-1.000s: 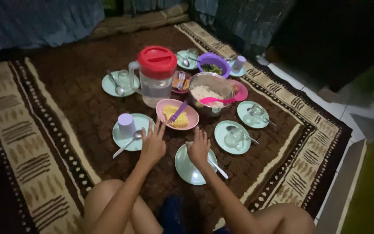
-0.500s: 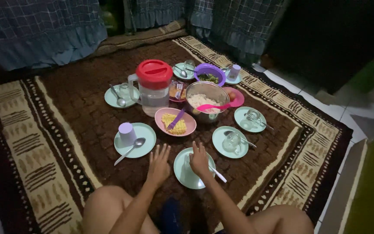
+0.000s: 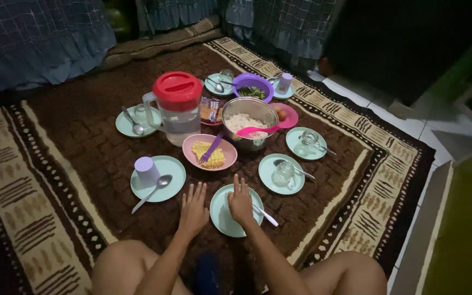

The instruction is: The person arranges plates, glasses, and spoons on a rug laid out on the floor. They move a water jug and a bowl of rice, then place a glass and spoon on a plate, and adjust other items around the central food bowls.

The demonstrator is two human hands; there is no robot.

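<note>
I sit on a brown patterned rug [image 3: 77,136] with a meal laid out. My left hand [image 3: 193,207] lies flat, fingers spread, on the rug just left of a pale green plate [image 3: 222,216]. My right hand [image 3: 240,201] rests open on that plate, beside a spoon [image 3: 263,214] lying on its right side. Just beyond my hands is a pink bowl of yellow noodles [image 3: 210,152] with a purple fork in it. Neither hand holds anything.
A clear pitcher with a red lid [image 3: 177,106] stands at the centre. A metal bowl of rice [image 3: 249,123] holds a pink spoon. Several green plates carry cups, glasses and spoons, one with a lilac cup [image 3: 146,170]. A purple bowl of greens [image 3: 252,86] sits behind. White floor tiles lie right.
My left hand has drawn back from the plate with the lilac cup and the pink bowl to the rug near me. My right hand stays on the near plate. The view has shifted.
</note>
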